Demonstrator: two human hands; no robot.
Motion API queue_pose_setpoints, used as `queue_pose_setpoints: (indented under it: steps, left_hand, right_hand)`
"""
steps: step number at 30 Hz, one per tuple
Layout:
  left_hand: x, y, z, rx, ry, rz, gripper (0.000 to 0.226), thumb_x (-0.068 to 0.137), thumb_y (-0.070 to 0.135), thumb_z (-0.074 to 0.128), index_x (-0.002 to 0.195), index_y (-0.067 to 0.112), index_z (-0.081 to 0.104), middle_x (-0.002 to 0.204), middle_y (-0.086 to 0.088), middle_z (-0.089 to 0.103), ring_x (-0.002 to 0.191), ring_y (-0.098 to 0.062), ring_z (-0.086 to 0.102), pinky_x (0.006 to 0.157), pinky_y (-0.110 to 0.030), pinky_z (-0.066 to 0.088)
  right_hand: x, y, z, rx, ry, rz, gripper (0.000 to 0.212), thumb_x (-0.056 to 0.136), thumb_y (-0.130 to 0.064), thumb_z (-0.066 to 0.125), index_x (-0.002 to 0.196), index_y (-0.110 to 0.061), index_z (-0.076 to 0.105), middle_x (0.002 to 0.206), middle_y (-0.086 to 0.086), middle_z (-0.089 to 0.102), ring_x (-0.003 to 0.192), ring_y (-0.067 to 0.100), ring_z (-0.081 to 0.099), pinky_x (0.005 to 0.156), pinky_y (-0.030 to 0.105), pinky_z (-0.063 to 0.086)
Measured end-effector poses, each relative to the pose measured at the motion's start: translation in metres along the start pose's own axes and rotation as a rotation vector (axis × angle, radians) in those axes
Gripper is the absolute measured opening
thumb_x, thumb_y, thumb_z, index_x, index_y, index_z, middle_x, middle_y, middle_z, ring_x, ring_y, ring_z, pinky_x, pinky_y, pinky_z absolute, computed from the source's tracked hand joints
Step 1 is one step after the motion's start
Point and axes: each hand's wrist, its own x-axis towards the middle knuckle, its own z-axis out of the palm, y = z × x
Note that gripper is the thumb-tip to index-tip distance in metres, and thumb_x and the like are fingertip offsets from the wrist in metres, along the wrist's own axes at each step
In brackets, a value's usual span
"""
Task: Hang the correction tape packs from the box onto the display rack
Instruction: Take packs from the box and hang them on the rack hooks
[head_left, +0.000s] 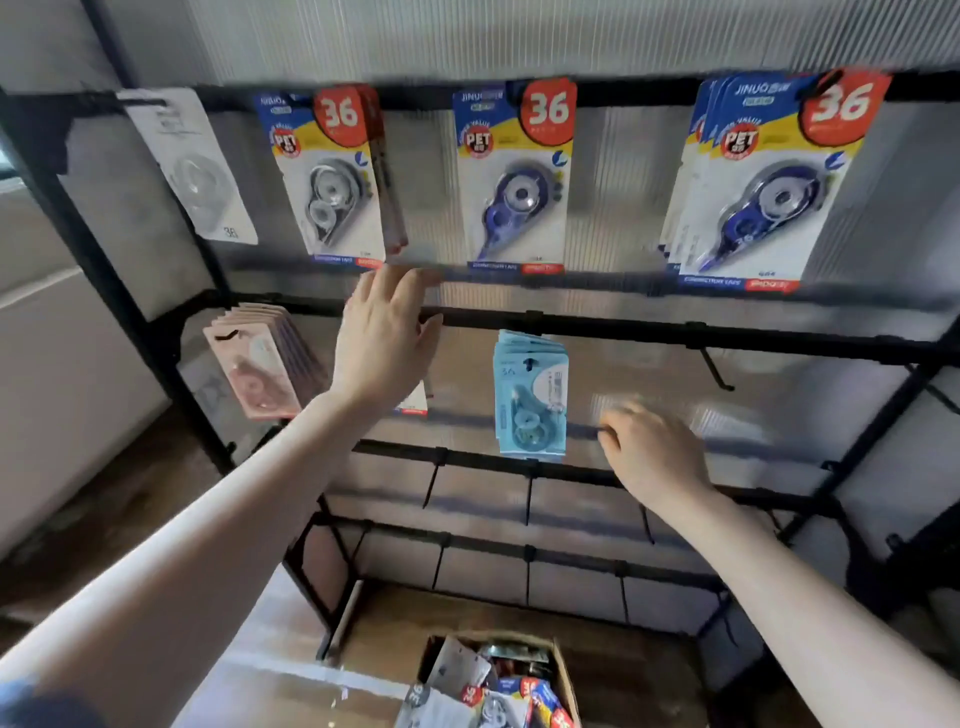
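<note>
The left hand (384, 338), fingers straight and spread, covers a pack (414, 401) on the rack (623, 332); only its corner shows. The right hand (657, 454) is blurred, fingers curled; any grip is unclear. Glossy card packs hang from black metal hooks. More fill the cardboard box (563, 675), cut off below.
</note>
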Motion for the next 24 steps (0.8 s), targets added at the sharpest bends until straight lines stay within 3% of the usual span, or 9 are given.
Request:
queue_pose_setpoints:
  steps: [3,7,18,21,24]
  left_hand:
    - [-0.054,-0.011,0.029,0.012,-0.101,-0.06,0.034,0.077,0.016,0.062,0.109,0.008,0.06,0.106,-0.015,0.058,0.096,-0.036,0.052,0.084,-0.041,0.043]
    - [-0.135,-0.025,0.075,0.016,-0.311,-0.13,0.039,0.077,0.024,0.061,0.111,0.006,0.059,0.109,-0.015,0.059,0.098,-0.038,0.055,0.082,-0.043,0.046]
    - [-0.369,-0.059,0.221,-0.055,-0.707,-0.326,0.047,0.078,0.035,0.044,0.111,0.005,0.059,0.112,-0.017,0.058,0.102,-0.039,0.054,0.085,-0.043,0.046]
    - [-0.436,-0.07,0.253,-0.062,-0.818,-0.406,0.04,0.082,0.025,0.059,0.117,0.005,0.056,0.117,-0.016,0.055,0.106,-0.039,0.051,0.09,-0.045,0.042]
    - [-0.498,-0.079,0.278,-0.033,-0.919,-0.479,0.04,0.085,0.024,0.062,0.121,0.009,0.054,0.121,-0.012,0.052,0.109,-0.036,0.047,0.09,-0.043,0.038]
  right_hand:
    - [-0.017,-0.003,0.037,0.014,-0.048,0.016,0.022,0.096,-0.023,0.042,0.101,-0.014,0.062,0.101,0.005,0.061,0.088,0.023,0.055,0.066,0.029,0.035]
    - [-0.046,-0.01,0.095,0.038,-0.171,0.05,0.023,0.091,-0.021,0.053,0.107,-0.009,0.063,0.104,0.014,0.06,0.098,0.034,0.054,0.082,0.039,0.043]
    - [-0.156,-0.016,0.291,0.026,-0.461,0.155,0.031,0.093,-0.028,0.049,0.12,-0.013,0.054,0.115,0.014,0.055,0.108,0.034,0.049,0.089,0.041,0.037]
    - [-0.194,-0.015,0.351,0.015,-0.556,0.176,0.031,0.093,-0.028,0.049,0.118,-0.011,0.055,0.115,0.015,0.055,0.107,0.035,0.049,0.088,0.042,0.038]
    - [-0.234,-0.014,0.409,0.029,-0.65,0.221,0.032,0.094,-0.029,0.048,0.12,-0.011,0.055,0.115,0.016,0.055,0.107,0.036,0.049,0.087,0.04,0.04]
